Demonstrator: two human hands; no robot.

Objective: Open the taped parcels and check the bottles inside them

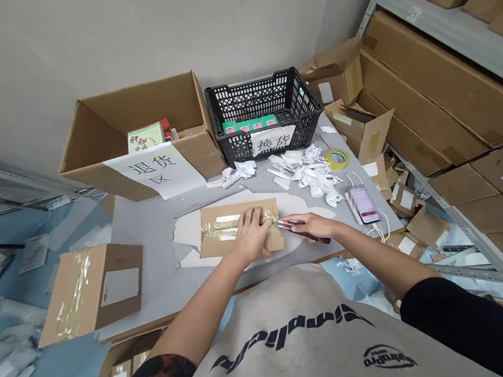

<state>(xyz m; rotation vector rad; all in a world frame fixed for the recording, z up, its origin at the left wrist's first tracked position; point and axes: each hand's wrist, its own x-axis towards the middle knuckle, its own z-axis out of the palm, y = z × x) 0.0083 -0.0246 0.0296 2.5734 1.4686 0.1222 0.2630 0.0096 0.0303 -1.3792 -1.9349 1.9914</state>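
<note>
A flat cardboard box (217, 248) sealed with clear tape lies in front of me on a torn pale sheet (191, 260). My left hand (252, 235) rests on top of the box, fingers spread, near its right end. From the right, my right hand (313, 226) grips a slim cutter (322, 240) with a black-and-red handle. The cutter's metal tip meets the taped right end of the box, close to my left thumb. How deep the tip sits cannot be made out.
Behind stand an open cardboard box (141, 169) with a paper sign and a black plastic crate (265, 118) holding green packs. Crumpled paper scraps (309, 171), a tape roll (337, 157) and a phone (362, 204) lie right. A taped carton (92, 289) stands left.
</note>
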